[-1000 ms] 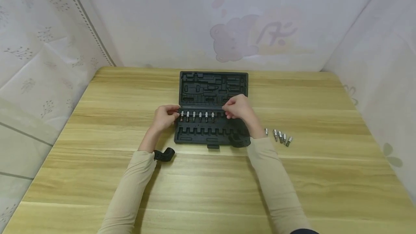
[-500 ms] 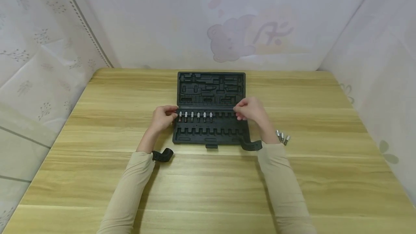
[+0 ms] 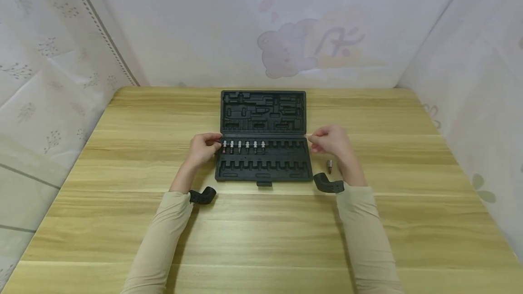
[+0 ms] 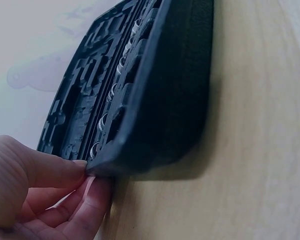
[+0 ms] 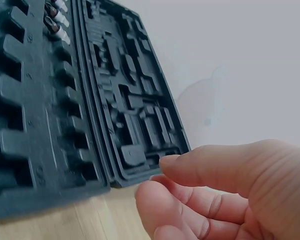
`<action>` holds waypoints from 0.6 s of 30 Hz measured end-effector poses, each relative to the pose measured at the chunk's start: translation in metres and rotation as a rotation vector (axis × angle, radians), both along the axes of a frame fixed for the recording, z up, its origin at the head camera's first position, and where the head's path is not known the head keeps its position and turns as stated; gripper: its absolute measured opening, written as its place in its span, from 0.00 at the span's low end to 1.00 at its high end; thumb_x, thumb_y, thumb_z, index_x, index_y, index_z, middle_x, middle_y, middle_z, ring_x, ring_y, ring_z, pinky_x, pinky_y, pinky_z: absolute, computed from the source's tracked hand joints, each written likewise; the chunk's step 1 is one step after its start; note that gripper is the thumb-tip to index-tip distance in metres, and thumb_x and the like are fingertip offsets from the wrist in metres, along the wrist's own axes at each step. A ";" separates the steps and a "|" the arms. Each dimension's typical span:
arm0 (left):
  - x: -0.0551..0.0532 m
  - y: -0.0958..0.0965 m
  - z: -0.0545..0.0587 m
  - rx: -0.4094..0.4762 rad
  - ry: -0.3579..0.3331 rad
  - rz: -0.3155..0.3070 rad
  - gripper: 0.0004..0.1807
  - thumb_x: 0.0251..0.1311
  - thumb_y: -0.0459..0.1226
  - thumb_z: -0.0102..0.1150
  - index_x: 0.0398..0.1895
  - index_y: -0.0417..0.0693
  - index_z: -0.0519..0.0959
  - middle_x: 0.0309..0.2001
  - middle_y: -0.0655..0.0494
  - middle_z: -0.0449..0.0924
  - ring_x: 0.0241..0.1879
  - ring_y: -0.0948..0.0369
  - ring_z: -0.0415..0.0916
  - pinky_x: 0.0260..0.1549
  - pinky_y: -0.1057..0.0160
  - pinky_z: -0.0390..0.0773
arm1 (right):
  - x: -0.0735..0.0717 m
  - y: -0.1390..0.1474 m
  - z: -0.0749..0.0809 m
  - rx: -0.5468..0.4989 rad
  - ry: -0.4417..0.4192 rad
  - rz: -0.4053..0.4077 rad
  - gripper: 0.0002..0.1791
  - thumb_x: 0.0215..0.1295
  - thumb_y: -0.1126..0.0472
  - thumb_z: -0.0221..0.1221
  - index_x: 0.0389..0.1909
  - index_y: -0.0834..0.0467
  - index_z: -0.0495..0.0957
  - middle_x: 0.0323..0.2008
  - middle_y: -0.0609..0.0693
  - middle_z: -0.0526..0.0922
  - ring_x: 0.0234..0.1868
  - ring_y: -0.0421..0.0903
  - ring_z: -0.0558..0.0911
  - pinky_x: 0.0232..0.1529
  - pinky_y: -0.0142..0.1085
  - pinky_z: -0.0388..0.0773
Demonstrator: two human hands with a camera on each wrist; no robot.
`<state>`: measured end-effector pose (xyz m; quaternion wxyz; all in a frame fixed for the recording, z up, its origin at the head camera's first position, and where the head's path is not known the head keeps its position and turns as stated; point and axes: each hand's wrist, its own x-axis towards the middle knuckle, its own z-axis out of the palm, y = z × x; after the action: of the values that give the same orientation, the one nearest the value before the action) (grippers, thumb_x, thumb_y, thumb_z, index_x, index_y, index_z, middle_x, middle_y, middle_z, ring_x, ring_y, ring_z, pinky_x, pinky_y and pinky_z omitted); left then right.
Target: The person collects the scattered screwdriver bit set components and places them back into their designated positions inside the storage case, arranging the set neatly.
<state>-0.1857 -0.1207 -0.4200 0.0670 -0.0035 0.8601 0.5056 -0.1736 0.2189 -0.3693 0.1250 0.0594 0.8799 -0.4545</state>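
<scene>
A black plastic socket case (image 3: pixel 261 159) lies unfolded on the table, its moulded lid (image 3: pixel 263 112) laid back. Several silver bit sockets (image 3: pixel 247 144) stand along the left part of its upper row. At the case's left rear corner, my left hand (image 3: pixel 201 149) pinches the edge between thumb and fingers, as the left wrist view confirms. Just beyond the right edge is my right hand (image 3: pixel 333 140), fingers loosely bent. Nothing shows between its thumb and fingertips (image 5: pixel 157 200) in the right wrist view. One loose bit socket (image 3: pixel 330 165) lies under the right wrist.
The case's upper right slots (image 3: pixel 286 144) and lower row (image 3: pixel 263 165) hold no sockets. Black curved wrist mounts (image 3: pixel 203 195) sit on both wrists, the right one (image 3: pixel 328 183) beside the case's front right corner. A patterned cloth (image 3: pixel 229 26) hangs behind the wooden table (image 3: pixel 261 235).
My right hand has moved right, from above the upper row to outside the case. Its arm now hides most of the loose sockets. The left hand keeps its hold on the case.
</scene>
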 end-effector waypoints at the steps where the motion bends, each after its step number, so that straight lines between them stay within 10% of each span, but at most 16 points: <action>1: 0.000 0.000 0.000 0.001 0.000 0.001 0.18 0.60 0.25 0.52 0.53 0.32 0.76 0.44 0.35 0.78 0.39 0.51 0.76 0.23 0.72 0.70 | 0.001 0.002 0.000 0.001 0.001 -0.003 0.14 0.63 0.66 0.56 0.40 0.77 0.77 0.21 0.52 0.81 0.21 0.42 0.82 0.32 0.39 0.81; 18: -0.002 0.000 -0.004 0.005 -0.002 0.000 0.18 0.60 0.25 0.52 0.53 0.32 0.76 0.44 0.36 0.78 0.40 0.53 0.75 0.25 0.72 0.71 | 0.011 0.027 0.003 0.032 0.006 -0.031 0.15 0.63 0.65 0.57 0.42 0.76 0.76 0.23 0.53 0.83 0.25 0.45 0.83 0.32 0.38 0.81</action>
<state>-0.1878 -0.1207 -0.4236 0.0678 -0.0041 0.8589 0.5077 -0.1622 0.2463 -0.3666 0.1143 0.0738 0.8865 -0.4423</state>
